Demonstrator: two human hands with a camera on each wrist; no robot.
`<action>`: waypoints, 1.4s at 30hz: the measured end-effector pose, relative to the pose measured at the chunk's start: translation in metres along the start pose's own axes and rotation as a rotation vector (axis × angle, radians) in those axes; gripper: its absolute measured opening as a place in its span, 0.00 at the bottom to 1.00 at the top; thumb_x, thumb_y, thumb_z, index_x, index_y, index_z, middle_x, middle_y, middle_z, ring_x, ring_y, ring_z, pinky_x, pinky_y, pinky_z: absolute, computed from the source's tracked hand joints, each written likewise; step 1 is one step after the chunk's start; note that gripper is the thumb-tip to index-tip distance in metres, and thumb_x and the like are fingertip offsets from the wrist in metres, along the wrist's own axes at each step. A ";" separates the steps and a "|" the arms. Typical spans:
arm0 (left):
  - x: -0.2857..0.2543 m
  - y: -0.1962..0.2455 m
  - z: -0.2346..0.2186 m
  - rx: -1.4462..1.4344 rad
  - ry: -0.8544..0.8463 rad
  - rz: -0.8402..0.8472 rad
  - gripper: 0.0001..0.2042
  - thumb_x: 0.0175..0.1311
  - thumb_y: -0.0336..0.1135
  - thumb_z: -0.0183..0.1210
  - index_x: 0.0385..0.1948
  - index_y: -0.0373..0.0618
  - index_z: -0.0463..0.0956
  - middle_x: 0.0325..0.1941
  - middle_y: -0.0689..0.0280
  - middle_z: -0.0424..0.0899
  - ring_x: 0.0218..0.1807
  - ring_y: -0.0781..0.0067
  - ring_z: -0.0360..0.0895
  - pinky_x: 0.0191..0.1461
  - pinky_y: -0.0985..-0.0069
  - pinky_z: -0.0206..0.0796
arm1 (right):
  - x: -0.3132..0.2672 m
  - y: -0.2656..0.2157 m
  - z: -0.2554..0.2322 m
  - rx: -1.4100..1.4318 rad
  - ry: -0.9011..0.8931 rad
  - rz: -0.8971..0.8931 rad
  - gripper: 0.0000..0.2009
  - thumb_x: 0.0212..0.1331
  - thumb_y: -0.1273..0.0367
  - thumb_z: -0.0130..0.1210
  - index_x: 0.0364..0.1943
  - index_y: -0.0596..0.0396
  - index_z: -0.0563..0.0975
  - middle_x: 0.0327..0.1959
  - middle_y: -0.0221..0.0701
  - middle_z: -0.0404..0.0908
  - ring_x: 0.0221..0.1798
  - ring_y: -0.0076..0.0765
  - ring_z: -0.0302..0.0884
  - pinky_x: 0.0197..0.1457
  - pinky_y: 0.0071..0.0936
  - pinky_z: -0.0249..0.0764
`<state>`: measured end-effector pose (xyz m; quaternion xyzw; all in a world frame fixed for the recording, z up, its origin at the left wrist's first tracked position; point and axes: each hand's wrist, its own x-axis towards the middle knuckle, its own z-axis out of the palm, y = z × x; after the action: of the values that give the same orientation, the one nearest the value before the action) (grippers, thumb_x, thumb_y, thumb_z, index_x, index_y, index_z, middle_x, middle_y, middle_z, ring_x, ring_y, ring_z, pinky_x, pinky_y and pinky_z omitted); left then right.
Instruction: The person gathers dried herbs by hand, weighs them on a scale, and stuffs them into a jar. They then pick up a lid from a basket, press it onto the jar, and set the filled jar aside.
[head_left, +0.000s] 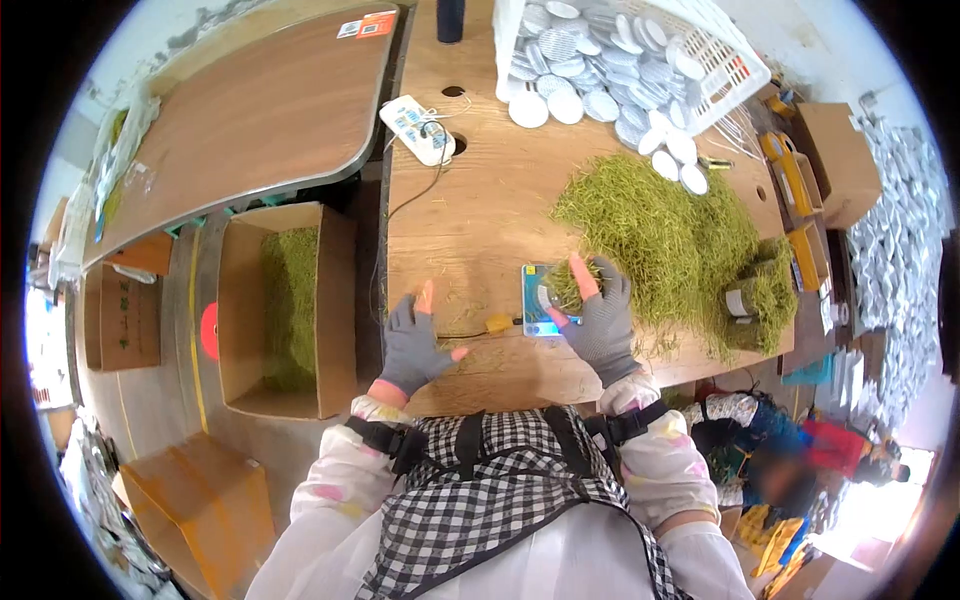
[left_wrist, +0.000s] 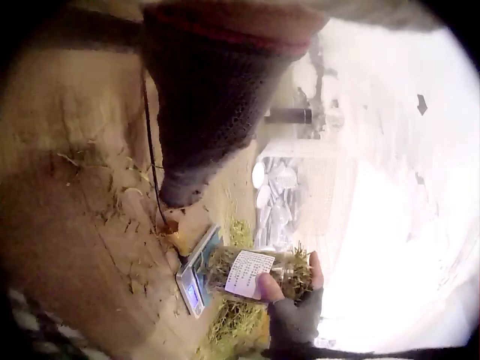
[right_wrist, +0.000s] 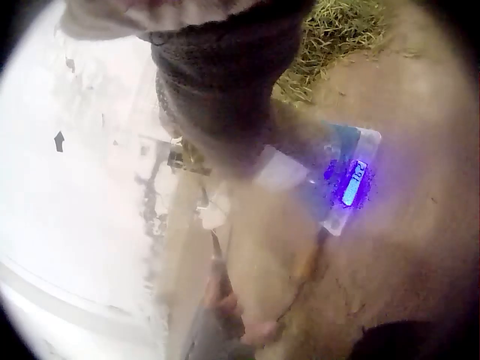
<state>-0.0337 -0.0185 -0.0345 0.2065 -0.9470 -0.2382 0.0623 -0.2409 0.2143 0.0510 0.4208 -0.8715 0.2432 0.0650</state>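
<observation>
While plant matter (head_left: 665, 220) lies right of the scale (head_left: 530, 300), I see the right hand (head_left: 605, 325) gripping a jar (left_wrist: 247, 274), left hand (head_left: 412, 345) unclenched.

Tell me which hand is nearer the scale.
Right. The right hand grips a jar at the scale; the left hand is apart, farther off on the scale's left side.

Left grip (head_left: 412, 342) spread, right grip (head_left: 604, 325) curled
</observation>
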 end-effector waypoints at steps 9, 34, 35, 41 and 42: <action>-0.017 0.034 0.003 -0.026 0.024 -0.152 0.64 0.40 0.55 0.78 0.80 0.47 0.44 0.70 0.40 0.62 0.69 0.38 0.64 0.70 0.48 0.57 | 0.011 0.007 -0.030 0.099 -0.111 0.002 0.54 0.40 0.61 0.79 0.77 0.48 0.61 0.71 0.56 0.61 0.69 0.65 0.63 0.71 0.53 0.65; 0.037 0.089 0.044 0.081 -0.103 0.236 0.29 0.48 0.47 0.70 0.53 0.44 0.79 0.59 0.56 0.74 0.63 0.51 0.70 0.67 0.51 0.61 | -0.066 0.057 0.011 0.007 -0.770 -0.138 0.27 0.61 0.61 0.59 0.67 0.35 0.73 0.49 0.44 0.79 0.46 0.55 0.83 0.48 0.50 0.81; 0.038 0.089 0.044 0.071 -0.118 0.244 0.28 0.48 0.47 0.70 0.52 0.44 0.80 0.58 0.56 0.74 0.63 0.51 0.70 0.67 0.52 0.61 | -0.062 0.055 0.003 -0.001 -0.818 -0.115 0.25 0.61 0.61 0.60 0.65 0.37 0.75 0.49 0.44 0.79 0.47 0.55 0.83 0.48 0.49 0.81; 0.046 0.084 0.067 0.037 0.020 0.306 0.25 0.46 0.43 0.72 0.50 0.48 0.82 0.55 0.56 0.75 0.60 0.51 0.71 0.66 0.51 0.60 | -0.094 0.105 -0.010 0.053 -0.775 0.129 0.23 0.55 0.58 0.66 0.56 0.45 0.80 0.50 0.45 0.79 0.51 0.55 0.82 0.52 0.48 0.80; 0.049 0.086 0.069 0.027 0.022 0.316 0.25 0.46 0.43 0.72 0.50 0.48 0.82 0.55 0.56 0.75 0.60 0.51 0.71 0.66 0.51 0.60 | -0.102 0.115 -0.010 0.059 -0.686 0.240 0.24 0.53 0.58 0.68 0.55 0.48 0.80 0.51 0.45 0.79 0.52 0.54 0.82 0.52 0.48 0.80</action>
<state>-0.1240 0.0588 -0.0534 0.0583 -0.9700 -0.2104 0.1068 -0.2652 0.3514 -0.0152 0.3743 -0.8784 0.1189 -0.2722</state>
